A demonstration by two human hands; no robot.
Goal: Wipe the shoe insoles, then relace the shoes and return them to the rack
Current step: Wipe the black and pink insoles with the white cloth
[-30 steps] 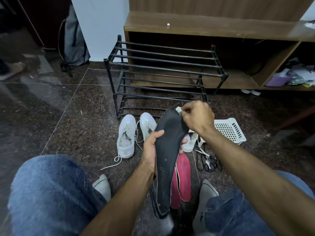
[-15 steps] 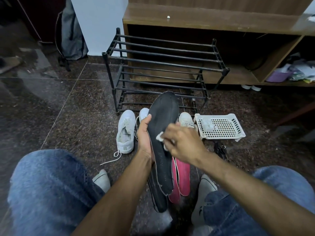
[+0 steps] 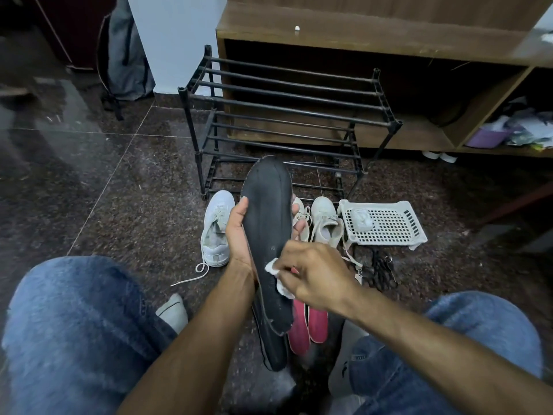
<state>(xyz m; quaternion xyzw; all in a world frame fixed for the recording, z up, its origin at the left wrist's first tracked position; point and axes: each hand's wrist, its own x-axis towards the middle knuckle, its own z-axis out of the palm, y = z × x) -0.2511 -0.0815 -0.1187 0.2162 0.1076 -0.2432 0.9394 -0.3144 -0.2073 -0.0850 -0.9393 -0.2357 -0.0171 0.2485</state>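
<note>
Two hands work on one black insole (image 3: pixel 267 223): your left hand (image 3: pixel 239 232) grips it from behind, thumb on the near edge and fingertips curling round the far one, while your right hand (image 3: pixel 314 274) pinches a small crumpled white wipe (image 3: pixel 276 278) against its lower half. The insole is a flat, matte, foot-shaped slab with a rough stitched rim; its long axis runs away from you, rounded toe tilted up toward the black rack (image 3: pixel 284 115), heel down between your denim-clad knees. A second black insole (image 3: pixel 273 348) lies beneath it on the speckled, polished stone floor (image 3: pixel 119 190), and two pink insoles (image 3: pixel 308 327) lie side by side just right of that. One white sneaker (image 3: pixel 215 229) sits left of your left hand with a loose lace trailing; another white shoe (image 3: pixel 326 223) sits right of the insole, just beside a white perforated plastic basket (image 3: pixel 386 229). The rack is made of thin round bars and stands before a wooden cabinet (image 3: pixel 374 34).
</note>
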